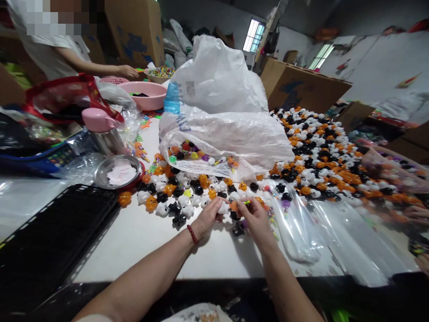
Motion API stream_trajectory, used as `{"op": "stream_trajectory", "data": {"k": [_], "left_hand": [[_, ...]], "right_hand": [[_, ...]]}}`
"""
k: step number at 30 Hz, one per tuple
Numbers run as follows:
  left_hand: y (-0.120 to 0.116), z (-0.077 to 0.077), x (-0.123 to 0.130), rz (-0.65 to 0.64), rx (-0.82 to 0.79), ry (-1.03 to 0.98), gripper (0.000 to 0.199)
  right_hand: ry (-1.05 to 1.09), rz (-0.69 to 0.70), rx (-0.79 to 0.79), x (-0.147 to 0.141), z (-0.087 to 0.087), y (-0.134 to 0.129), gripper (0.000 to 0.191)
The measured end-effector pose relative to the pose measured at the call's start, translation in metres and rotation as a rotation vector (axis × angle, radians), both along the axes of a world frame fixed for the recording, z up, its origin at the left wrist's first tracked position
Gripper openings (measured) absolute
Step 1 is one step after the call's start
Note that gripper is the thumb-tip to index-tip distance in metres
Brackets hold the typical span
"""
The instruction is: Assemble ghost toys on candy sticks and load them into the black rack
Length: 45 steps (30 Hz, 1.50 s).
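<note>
Over the white table, my left hand (208,218) is closed on a small white ghost-shaped toy (224,207), part of it hidden by the fingers. My right hand (254,221) pinches a small orange piece (233,206) with a yellow-green tip (247,202); its exact kind is unclear. The two hands nearly meet. Around them lie several white ghost toys (163,209), orange pumpkin toys (151,204) and black toys (178,220). A dark toy (238,229) sits just below the fingers.
Behind the hands, a large white plastic sack (221,129) spills colourful pieces. Clear plastic bags (298,232) lie at right beside a big toy heap (321,152). At left are a black crate (56,241), a metal bowl (100,172) and a flask (107,138). Another person's arm (87,67) reaches in.
</note>
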<state>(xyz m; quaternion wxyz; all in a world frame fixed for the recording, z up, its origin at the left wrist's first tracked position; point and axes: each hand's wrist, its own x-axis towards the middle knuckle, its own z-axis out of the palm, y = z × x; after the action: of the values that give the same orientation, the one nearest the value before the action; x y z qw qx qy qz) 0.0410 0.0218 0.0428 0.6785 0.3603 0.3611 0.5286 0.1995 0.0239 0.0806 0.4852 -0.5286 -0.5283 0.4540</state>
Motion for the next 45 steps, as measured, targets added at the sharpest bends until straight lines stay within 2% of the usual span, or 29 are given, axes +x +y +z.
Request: {"op": "stream_trajectory", "data": {"k": [3,5,10,14,17,20,22,25,27,29,31,33,35,38,40,42,45], "left_hand": [[0.0,0.001,-0.001,-0.038,0.029,0.117,0.04],[0.001,-0.002,0.0,-0.021,0.005,0.115,0.041],[-0.002,-0.015,0.005,-0.044,0.064,0.208,0.043],[-0.01,-0.018,0.01,-0.047,0.112,0.284,0.041],[-0.01,-0.013,0.007,0.094,0.281,0.417,0.033],[-0.002,-0.011,0.0,0.29,0.517,0.702,0.025],[0.006,-0.014,-0.004,0.365,0.602,1.01,0.035],[0.013,-0.021,-0.007,0.356,0.612,1.42,0.044],[0.014,-0.025,-0.008,0.315,0.606,1.555,0.042],[0.014,-0.026,-0.008,0.294,0.586,1.609,0.039],[0.013,-0.025,-0.009,0.287,0.557,1.625,0.035],[0.012,-0.022,-0.009,0.283,0.536,1.614,0.027],[0.011,-0.02,-0.01,0.287,0.53,1.573,0.022],[0.012,-0.021,-0.009,0.336,0.556,1.429,0.022],[0.014,-0.024,-0.008,0.382,0.606,1.258,0.023],[0.015,-0.026,-0.008,0.41,0.646,1.077,0.023],[0.015,-0.026,-0.008,0.395,0.62,0.902,0.025]], "right_hand": [[0.004,0.043,-0.04,-0.001,-0.001,-0.001,0.037],[0.032,0.086,-0.075,-0.001,-0.006,-0.001,0.037],[0.113,0.169,-0.178,-0.007,-0.016,-0.012,0.037],[0.091,0.134,-0.159,-0.013,-0.012,-0.029,0.036],[0.057,0.082,-0.158,0.0,-0.006,-0.027,0.036],[0.044,-0.124,-0.106,0.034,-0.003,-0.01,0.042],[-0.067,-0.305,-0.014,0.059,-0.002,0.006,0.049],[-0.519,-0.481,0.19,0.081,0.0,0.035,0.054],[-0.798,-0.439,0.335,0.077,0.001,0.057,0.049],[-0.939,-0.27,0.416,0.06,0.003,0.083,0.04],[-1.018,-0.095,0.377,0.035,0.005,0.112,0.033],[-1.086,0.0,0.228,0.009,0.004,0.141,0.032],[-1.11,0.028,0.101,-0.011,0.001,0.168,0.03],[-1.094,0.02,0.04,-0.028,-0.004,0.194,0.031],[-1.066,0.019,0.045,-0.031,-0.004,0.199,0.035],[-1.039,0.022,0.077,-0.03,0.0,0.192,0.039],[-0.896,0.053,0.14,-0.021,0.01,0.154,0.045]]}}
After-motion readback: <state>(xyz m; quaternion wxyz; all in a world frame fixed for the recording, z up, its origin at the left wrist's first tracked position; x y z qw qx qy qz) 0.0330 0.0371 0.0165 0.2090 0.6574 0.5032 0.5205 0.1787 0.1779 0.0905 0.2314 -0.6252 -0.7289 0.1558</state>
